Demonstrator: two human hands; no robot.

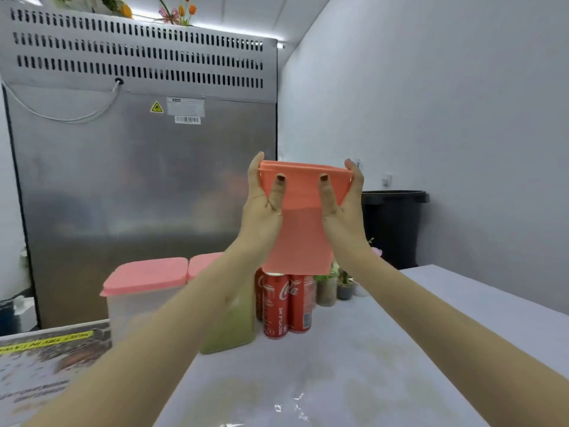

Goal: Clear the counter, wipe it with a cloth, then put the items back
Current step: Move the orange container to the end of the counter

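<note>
The raised cloth [303, 217] hides most of the fingers of the left hand [263, 204] and right hand [341, 208]; only the thumbs and a few fingertips show. Its lower edge overlaps the tops of the cola cans [275, 306], and one can is mostly hidden behind the front one. The left forearm [191, 309] covers most of the green-filled container [234, 328]. The potted plants [343, 285] are blurred. The steel cabinet's label [185, 106] is too small to read. The top edge cuts off the flowers [178, 10], and the left edge cuts off the printed sheet [46, 365].
</note>
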